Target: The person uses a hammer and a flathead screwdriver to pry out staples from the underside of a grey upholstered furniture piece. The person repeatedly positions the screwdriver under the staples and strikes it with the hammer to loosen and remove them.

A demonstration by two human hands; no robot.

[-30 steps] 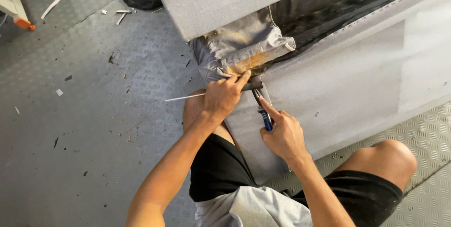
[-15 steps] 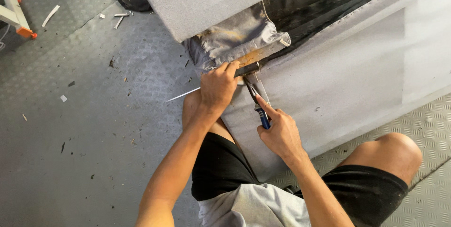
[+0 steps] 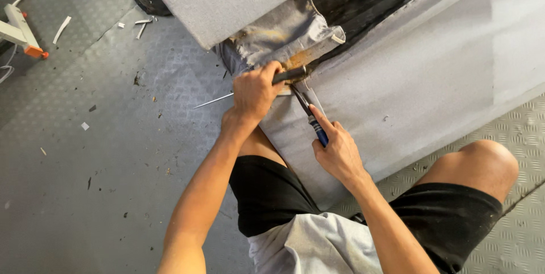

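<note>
Across the upper right of the frame lies the large grey fabric-covered upholstered panel (image 3: 431,75), resting on the grey checker-plate metal floor (image 3: 102,155). At upper centre, its crumpled grey fabric flap (image 3: 284,36) is peeled back over a brownish edge. Your left hand (image 3: 254,91), at centre frame, is fisted tight around a dark-handled tool with a thin metal shaft (image 3: 284,76). Just below to the right, your right hand (image 3: 339,150) grips blue-handled pliers (image 3: 311,116), whose tips meet the panel edge.

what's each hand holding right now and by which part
The left hand grips a dark-handled tool by its handle. The right hand holds blue-handled pliers by the handles, their tip at the grey fabric edge.
</note>
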